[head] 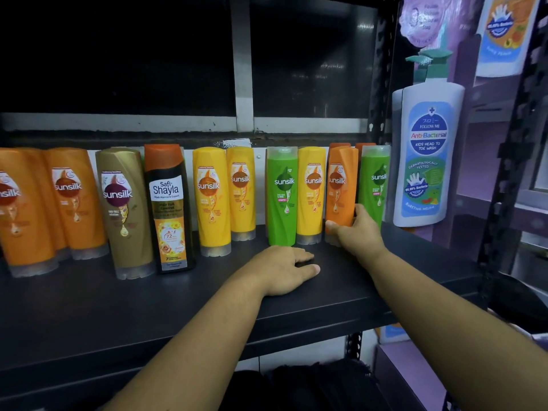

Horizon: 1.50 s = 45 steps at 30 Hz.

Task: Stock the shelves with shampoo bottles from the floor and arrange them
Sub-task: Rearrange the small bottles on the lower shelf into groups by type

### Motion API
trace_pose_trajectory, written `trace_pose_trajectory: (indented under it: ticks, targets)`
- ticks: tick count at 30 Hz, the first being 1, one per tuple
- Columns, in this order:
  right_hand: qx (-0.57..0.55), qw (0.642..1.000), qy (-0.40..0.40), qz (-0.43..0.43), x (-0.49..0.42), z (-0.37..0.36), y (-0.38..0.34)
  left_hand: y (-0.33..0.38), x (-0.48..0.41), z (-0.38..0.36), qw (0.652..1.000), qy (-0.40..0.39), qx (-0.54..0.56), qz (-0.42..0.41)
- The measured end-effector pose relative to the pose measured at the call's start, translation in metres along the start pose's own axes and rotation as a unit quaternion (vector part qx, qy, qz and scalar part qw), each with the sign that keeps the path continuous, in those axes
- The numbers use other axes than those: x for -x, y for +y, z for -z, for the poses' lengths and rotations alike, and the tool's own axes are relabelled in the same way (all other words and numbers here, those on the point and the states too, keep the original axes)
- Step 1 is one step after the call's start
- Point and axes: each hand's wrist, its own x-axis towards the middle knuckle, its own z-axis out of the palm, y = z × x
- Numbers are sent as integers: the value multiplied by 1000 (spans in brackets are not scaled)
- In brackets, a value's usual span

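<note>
While upright, orange bottle [341, 188] sits gripped — right hand [358, 232] fingers [332, 225] around base.

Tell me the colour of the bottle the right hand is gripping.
Orange bottle with a clear cap at its base, in the right hand; head view.

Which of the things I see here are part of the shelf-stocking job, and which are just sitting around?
Part of the job:
- orange Sunsilk bottle, gripped by the right hand
- the other Sunsilk bottles in the row, e.g. green, yellow
- Safi Shayla bottle
- black shelf, where the left hand rests

Just around:
- white anti-bacterial pump bottle
- window frame behind
</note>
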Motion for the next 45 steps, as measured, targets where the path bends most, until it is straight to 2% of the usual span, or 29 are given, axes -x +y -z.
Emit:
trace_pose_trajectory:
  ticks: [7,12,19,23,26,32,38,45]
  targets:
    - [13,999,-48,-11,15,18,-6,4,1,0,1000,-12,-24,3]
    - [20,994,-100,-30,41,41,-19,8,12,6,999,25,-16,12]
    - [10,981,-192,15,96,37,-54,-6,65,33,999,39,-16,20]
    - [13,966,-252,54,132,7,-89,-41,119,53,999,25,-15,40]
    - [27,959,-267,94,154,-24,-114,-72,161,73,997,26,-10,70]
    - [5,946,-290,148,189,-98,-150,-139,240,108,985,52,-50,157]
    - [-20,922,-346,175,214,-167,-188,-208,287,137,959,94,-42,263]
    - [-3,939,-301,163,218,-252,-221,-237,286,134,950,123,-13,286]
